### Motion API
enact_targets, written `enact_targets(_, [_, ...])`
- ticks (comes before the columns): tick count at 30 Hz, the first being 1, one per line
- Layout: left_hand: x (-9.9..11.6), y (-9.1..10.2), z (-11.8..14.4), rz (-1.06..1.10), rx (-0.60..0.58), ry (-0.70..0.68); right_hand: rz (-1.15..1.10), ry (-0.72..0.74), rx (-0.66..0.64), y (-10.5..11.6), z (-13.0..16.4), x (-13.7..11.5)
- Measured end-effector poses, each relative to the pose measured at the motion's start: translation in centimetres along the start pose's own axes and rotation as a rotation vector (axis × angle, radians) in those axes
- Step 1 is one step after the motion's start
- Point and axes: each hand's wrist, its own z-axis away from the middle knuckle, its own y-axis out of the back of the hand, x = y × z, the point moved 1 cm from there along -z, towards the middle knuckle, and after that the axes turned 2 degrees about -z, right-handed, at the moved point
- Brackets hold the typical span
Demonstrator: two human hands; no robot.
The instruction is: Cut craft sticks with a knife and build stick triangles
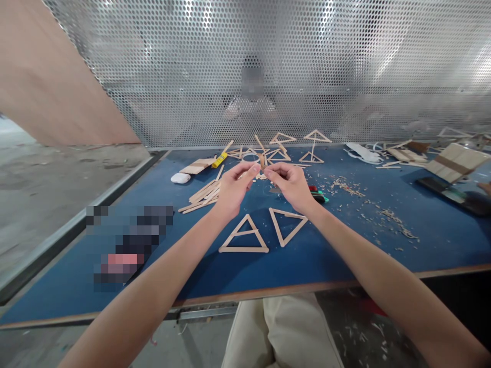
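My left hand (pixel 238 188) and my right hand (pixel 289 185) meet above the middle of the blue table, thumbs and fingertips pinched together. Between them shows a small brownish piece (pixel 263 162), too small and partly covered to name. Below the hands lie two flat triangles made of craft sticks. The left triangle (pixel 243 250) has a crossbar; the right triangle (pixel 276 227) points towards me and has a short stick along its upper side. Partly behind my right hand are tools with red and green handles (pixel 318 195). Loose craft sticks (pixel 203 193) lie left of my left hand.
Several stick triangles (pixel 316 135) lie at the back against a perforated metal panel (pixel 215 61). At left are a yellow tube (pixel 220 160), a white case (pixel 180 178) and a pixelated item (pixel 134 245). Wood scraps (pixel 347 186), a banded stick bundle (pixel 456 161) and a dark phone-like slab (pixel 460 199) occupy the right.
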Motion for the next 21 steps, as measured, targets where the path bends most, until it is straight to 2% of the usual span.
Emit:
enact_targets(14, [0.01, -0.45, 0.23, 0.063, -0.027, 0.051, 0.070, 0.032, 0.012, -0.10, -0.10, -0.46])
enact_targets(21, [0.22, -0.30, 0.23, 0.008, -0.030, 0.084, 0.137, 0.023, 0.055, 0.30, -0.23, -0.54])
